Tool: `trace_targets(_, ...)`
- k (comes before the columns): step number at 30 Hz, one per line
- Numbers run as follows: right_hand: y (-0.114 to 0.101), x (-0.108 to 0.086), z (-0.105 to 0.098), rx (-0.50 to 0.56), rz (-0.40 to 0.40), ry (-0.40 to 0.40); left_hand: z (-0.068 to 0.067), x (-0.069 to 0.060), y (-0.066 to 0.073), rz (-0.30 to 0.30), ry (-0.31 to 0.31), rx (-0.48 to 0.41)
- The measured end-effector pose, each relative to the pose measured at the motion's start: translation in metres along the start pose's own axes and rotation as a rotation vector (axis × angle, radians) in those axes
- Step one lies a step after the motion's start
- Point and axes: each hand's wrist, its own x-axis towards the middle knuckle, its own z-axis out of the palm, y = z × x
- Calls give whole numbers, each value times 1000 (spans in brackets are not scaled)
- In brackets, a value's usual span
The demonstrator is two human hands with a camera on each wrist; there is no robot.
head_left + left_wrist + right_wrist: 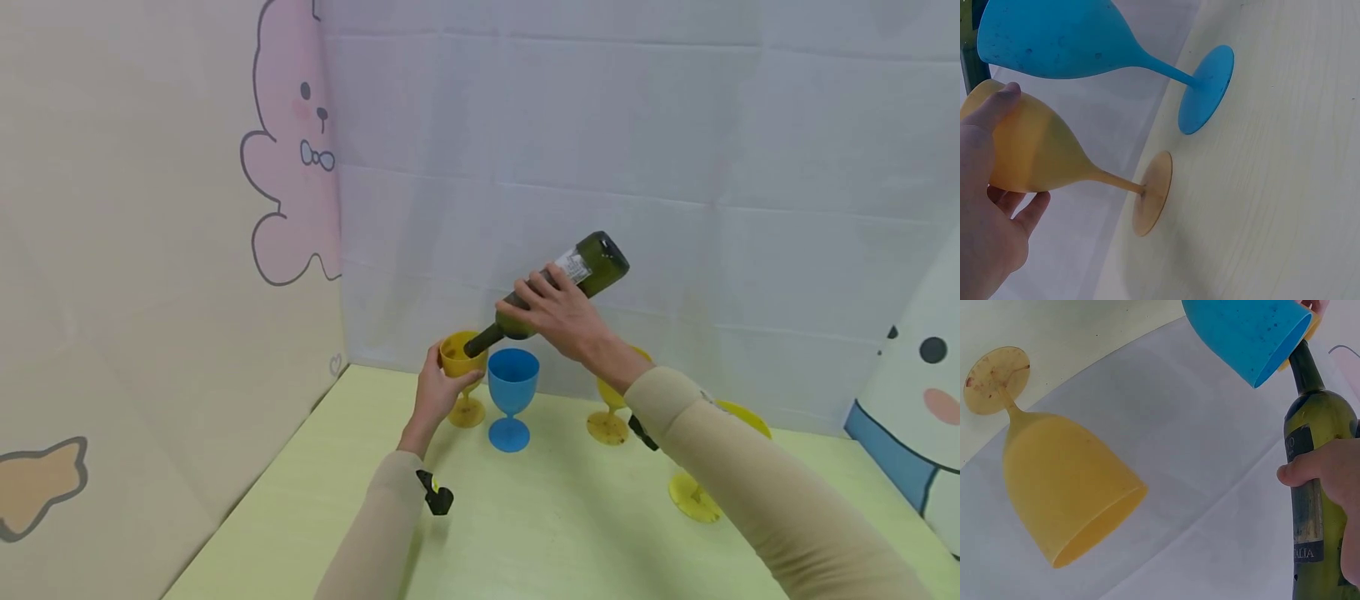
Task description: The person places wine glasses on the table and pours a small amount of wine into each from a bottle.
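My right hand [558,312] grips a green wine bottle [603,265] around its body, over the label. The bottle is tilted, base up to the right, and its neck reaches into the mouth of an orange-yellow goblet [467,367] at the left. With fingers and thumb around its bowl, my left hand [438,392] holds that goblet; its foot is on the table in the left wrist view. Just right of it stands a blue goblet [513,379], touched by neither hand. Whether liquid flows cannot be seen.
A yellow goblet [607,427] stands behind my right forearm, partly hidden by it. Another yellow goblet [693,497] is further right, also half covered by the sleeve. The pale table [517,533] meets a white cloth wall [600,125] at the back and a printed cloth on the left.
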Motion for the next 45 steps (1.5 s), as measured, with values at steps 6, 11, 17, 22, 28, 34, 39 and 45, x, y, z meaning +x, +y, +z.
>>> trace_targets(6,0,3,0,-61,-23,21,-1,-1,1,4,-2,7)
trace_targets(11,1,6,1,-88,-53,69,-3,-1,1,13,1,2)
trace_targets(17,3,9,0,-103,-108,144,-3,-1,0,19,4,-12)
trace_targets(22,4,10,-1,-117,-117,123,0,0,0,22,6,-16)
trace_targets(28,2,5,2,-89,-84,60,3,0,-2,24,-5,-10)
trace_targets(34,-1,1,4,-15,-32,25,3,1,-4,26,6,-4)
trace_targets(39,-3,-3,7,57,18,1,3,2,-4,21,14,-3)
trace_targets(45,-3,-10,11,136,60,11,4,3,-4,27,10,-7)
